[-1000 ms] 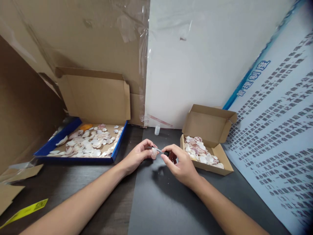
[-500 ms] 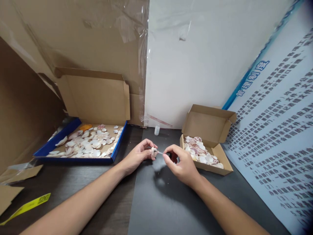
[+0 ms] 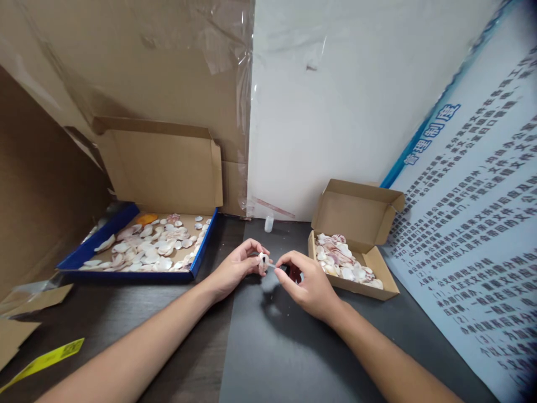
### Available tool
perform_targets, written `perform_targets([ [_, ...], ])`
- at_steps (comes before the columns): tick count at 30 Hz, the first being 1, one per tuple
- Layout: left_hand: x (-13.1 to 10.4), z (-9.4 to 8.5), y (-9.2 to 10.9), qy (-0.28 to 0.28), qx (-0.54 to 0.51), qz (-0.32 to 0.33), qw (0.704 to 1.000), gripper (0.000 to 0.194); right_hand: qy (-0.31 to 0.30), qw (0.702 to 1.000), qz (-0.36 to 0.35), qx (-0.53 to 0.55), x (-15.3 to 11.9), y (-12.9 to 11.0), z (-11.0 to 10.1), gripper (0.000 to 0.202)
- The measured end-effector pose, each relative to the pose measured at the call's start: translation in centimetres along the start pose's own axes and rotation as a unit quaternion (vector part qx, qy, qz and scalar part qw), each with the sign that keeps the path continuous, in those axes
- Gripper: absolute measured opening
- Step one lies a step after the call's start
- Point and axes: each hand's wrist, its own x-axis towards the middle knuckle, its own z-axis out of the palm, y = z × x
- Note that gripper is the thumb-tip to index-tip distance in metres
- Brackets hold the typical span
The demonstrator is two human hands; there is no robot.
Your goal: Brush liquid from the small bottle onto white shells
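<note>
My left hand [image 3: 237,267] pinches a small whitish seashell [image 3: 263,262] with a dark spot on its near side. Facing it, my right hand [image 3: 308,285] is closed on a thin pale stick [image 3: 272,266], whose tip reaches the shell's edge. Whether the stick ends in a brush or a swab is too small to tell. Something dark shows beneath the right fingers, partly hidden. Both hands are above the dark grey mat [image 3: 268,347], a short way apart.
On the left stands an open blue-sided cardboard box [image 3: 126,274] of shells. A smaller open cardboard box [image 3: 364,290] with shells stands on the right. A small translucent cup [image 3: 269,224] is at the back by the white panel [image 3: 319,129]. A yellow strip [image 3: 46,361] lies front left.
My right hand has moved slightly left, bringing the stick closer to the shell. The shell has turned a little in my left hand, showing more of its dark spot.
</note>
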Motion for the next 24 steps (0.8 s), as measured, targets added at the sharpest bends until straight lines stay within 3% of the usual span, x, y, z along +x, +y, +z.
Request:
perform_targets([
  [5,0.06,-0.02,-0.07,-0.003,0.004,0.002,1.000,0.029,0.035,0.999,0.005,0.003,0.01,0.08,-0.01,0.006],
  [11,0.06,-0.03,-0.02,0.005,0.006,0.002,1.000,0.029,-0.009,1.000,0.000,-0.004,-0.04,0.08,-0.02,0.003],
  [15,0.10,-0.09,-0.09,-0.003,-0.002,0.006,1.000,0.029,0.040,0.999,0.002,-0.004,-0.08,0.09,0.00,0.008],
  [20,0.05,-0.11,-0.17,0.005,-0.003,0.006,1.000,0.028,-0.004,1.000,-0.008,-0.001,-0.06,0.10,0.10,0.004],
  [24,0.04,-0.08,-0.05,-0.001,-0.003,0.006,1.000,0.027,0.047,0.999,-0.002,0.005,-0.10,0.06,0.07,0.007],
])
